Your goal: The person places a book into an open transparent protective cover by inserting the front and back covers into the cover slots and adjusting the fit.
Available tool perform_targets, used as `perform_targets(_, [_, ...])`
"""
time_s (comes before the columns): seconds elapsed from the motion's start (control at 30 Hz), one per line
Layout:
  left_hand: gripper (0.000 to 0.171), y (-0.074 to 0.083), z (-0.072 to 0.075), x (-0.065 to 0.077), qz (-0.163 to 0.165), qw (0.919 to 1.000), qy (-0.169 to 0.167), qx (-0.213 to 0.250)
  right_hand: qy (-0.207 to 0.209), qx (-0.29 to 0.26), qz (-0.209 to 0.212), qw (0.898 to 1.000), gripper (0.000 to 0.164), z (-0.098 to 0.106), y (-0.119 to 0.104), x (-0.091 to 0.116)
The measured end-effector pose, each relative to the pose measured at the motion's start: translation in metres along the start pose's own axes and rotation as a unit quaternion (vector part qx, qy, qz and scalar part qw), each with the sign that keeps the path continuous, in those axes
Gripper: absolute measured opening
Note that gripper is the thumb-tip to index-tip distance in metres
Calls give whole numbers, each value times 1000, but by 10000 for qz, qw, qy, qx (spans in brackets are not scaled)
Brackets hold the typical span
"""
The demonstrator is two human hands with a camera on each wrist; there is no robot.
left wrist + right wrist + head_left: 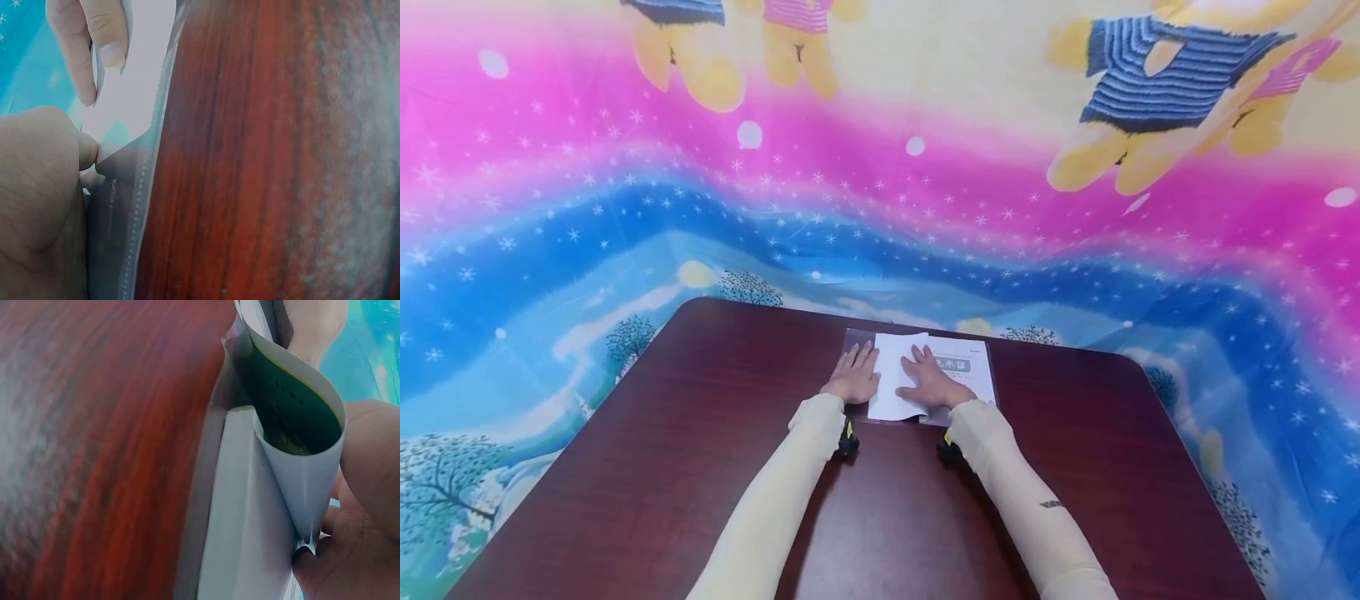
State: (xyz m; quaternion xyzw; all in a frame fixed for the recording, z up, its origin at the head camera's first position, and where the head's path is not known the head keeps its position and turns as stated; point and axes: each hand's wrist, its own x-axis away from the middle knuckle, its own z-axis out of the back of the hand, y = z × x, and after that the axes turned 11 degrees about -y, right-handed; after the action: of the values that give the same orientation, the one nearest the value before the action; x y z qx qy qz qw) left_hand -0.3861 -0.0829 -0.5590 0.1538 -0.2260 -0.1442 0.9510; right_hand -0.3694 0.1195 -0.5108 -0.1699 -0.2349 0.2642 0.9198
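Lying under the right hand's fingers (916, 367) and against the left hand's (852, 377), all extended, gripping nothing, the book (964, 353) seems light; its flap (889, 392) likely creases easily, the thick edge (231, 519) suiting a hold.

Draped workspace — cartoon-print backdrop (865, 192) around wooden table (640, 442)

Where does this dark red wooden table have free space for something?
The table is bare outside the left cream fabric sleeve, outside the right one, and between them. Crowded: around the white paper booklet, left hand and right hand.
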Motion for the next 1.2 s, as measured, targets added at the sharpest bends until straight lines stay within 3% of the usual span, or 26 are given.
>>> perform_targets(0.6, [63,4,6,2,-4,10000,34,-50,-47,4,-56,10000,70,3,-4,-1])
perform_targets(1.2, [61,11,7,19,-77,9999,52,91,125,165,-30,9998,70,-7,-7,-6])
